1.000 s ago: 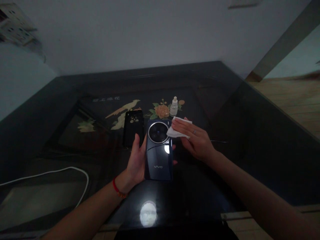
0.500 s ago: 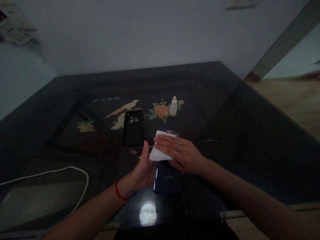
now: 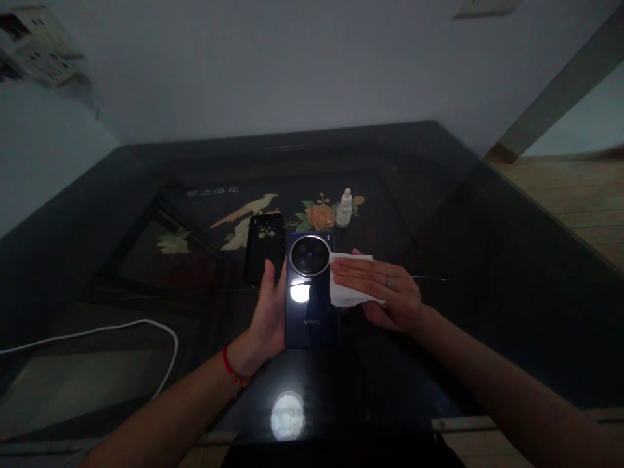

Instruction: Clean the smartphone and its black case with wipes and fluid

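A dark blue smartphone point(image 3: 312, 305), back side up with a big round camera ring and "vivo" lettering, is held above the table by my left hand point(image 3: 269, 315). That hand grips its left edge, thumb pointing up, other fingers hidden beneath. My right hand point(image 3: 385, 289) holds a folded white tissue point(image 3: 351, 289) against the phone's right edge, with the fingers lying over it. Just behind my left hand lies a black phone case point(image 3: 263, 250), hollow side up. A small white-capped dropper bottle point(image 3: 344, 211) stands upright beyond the phone.
The glossy dark table point(image 3: 419, 195) bears a printed bird and flower design and reaches back to the wall. A white cable point(image 3: 141, 322) curves across its left side. Wall sockets point(image 3: 46, 52) are at the upper left.
My right hand and the tissue have slid right, off the phone's back to its right edge, uncovering the camera ring. The phone has shifted a little left and away from me.
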Motion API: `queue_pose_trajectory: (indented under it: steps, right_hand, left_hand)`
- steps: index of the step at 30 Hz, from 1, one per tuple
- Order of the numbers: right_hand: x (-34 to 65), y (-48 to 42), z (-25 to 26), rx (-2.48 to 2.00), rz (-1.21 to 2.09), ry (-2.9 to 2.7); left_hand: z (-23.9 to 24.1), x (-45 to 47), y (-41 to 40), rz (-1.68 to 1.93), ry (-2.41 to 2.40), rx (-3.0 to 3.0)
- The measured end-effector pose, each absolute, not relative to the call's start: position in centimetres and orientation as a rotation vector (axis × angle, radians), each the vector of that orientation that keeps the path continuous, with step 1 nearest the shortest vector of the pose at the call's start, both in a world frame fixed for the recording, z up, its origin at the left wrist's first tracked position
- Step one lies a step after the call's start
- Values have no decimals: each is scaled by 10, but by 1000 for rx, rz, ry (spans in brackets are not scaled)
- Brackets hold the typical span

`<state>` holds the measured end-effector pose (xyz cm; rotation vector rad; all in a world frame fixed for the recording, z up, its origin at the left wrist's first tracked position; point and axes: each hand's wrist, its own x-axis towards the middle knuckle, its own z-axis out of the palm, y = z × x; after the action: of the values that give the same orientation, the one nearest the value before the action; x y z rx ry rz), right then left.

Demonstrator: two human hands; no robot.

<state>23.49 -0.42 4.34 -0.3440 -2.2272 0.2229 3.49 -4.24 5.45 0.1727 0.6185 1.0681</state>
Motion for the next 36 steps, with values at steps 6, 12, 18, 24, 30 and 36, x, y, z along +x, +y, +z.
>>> queue_pose_trajectory:
  steps: [6, 12, 18, 24, 30, 36]
  right_hand:
    - [221, -23, 43, -46, 130, -2491]
    - [228, -17, 42, -245, 16, -2437]
    - [215, -31, 43, 121, -8, -2524]
    - [217, -28, 43, -159, -5, -2486]
    - [215, -30, 48, 65, -6, -2536]
    - [213, -32, 51, -313, 15, -2515]
  left_hand:
    - [55, 31, -44, 984, 673, 184]
    - [55, 31, -43, 1020, 619, 187]
    - [52, 29, -46, 925, 513, 237]
    - [53, 29, -45, 923, 537, 189]
    - [62, 36, -45, 909, 587, 127]
    - [54, 35, -52, 837, 577, 100]
